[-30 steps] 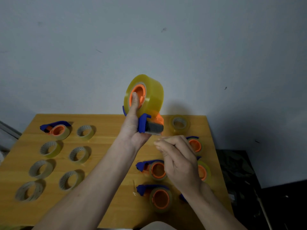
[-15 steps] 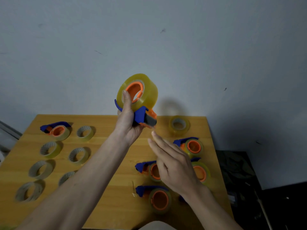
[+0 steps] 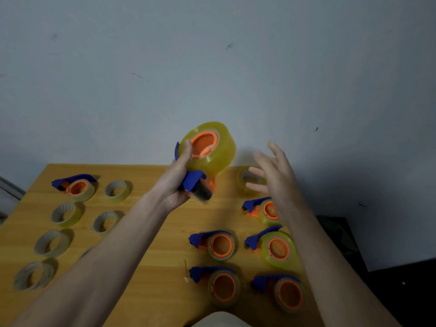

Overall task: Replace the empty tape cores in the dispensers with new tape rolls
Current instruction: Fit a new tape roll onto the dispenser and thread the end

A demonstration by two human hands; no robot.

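Left hand (image 3: 175, 182) wraps the blue-and-orange dispenser (image 3: 195, 182) by its handle, thumb up against the full yellow tape roll (image 3: 207, 147) seated on the orange hub, all held high above the wooden table (image 3: 151, 208). Right hand (image 3: 273, 171) hovers just beside it, fingers spread, holding nothing. This one looks loaded; the judgement is that it wants setting down among the finished dispensers (image 3: 276, 249) at right. Next up, likely the dispenser at far left (image 3: 75, 185), with spent cores (image 3: 52, 243) lined up nearby.

Blue-orange dispenser (image 3: 197, 182) held aloft, tilted; full yellow tape roll (image 3: 212, 149) mounted on it.
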